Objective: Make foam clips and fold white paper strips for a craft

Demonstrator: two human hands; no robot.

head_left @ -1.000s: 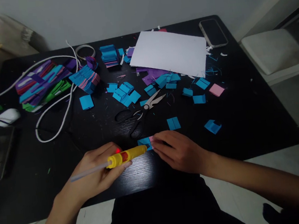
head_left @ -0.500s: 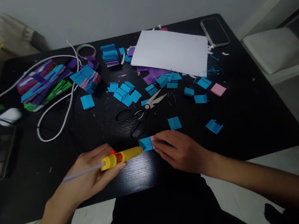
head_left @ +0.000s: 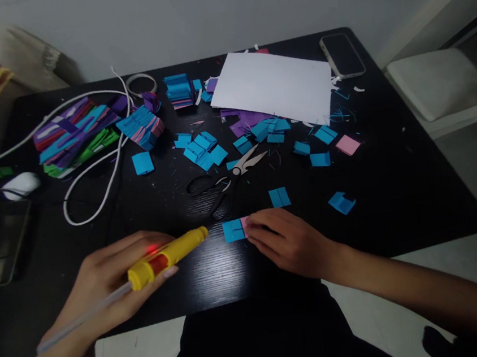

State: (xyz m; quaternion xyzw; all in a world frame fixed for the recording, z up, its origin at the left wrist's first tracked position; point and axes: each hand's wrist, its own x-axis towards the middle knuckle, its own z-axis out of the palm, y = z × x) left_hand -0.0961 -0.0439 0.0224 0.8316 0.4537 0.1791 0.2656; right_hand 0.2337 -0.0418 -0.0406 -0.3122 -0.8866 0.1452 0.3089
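Two bare hands rest over the near part of the black wood-grained counter [head_left: 394, 196]. The left hand [head_left: 116, 271] has its grip wrapped round a yellow plastic glue gun [head_left: 178, 252], with a translucent glue stick [head_left: 85, 318] jutting from the back. It looks rigid and fairly light, probably hot at the tip, so the body is the place to hold it. Near the middle of the front edge, apart from the gun, lies a flat folded blue-and-pink paper piece [head_left: 233, 231]. The right hand [head_left: 290, 241] has its grip pinching the pink end between the fingertips. The piece should weigh almost nothing and bend or crease easily; a light hold at that end, clear of the blue face, seems safest. Beyond lie black-handled steel scissors [head_left: 238, 171], stiff and heavier, best lifted by the loops. Towards the far edge are a blue-and-pink folded paper stack [head_left: 141, 126] and a smooth white paper sheet [head_left: 275, 86]; a dark-screened phone [head_left: 342, 55] occupies the far right corner.
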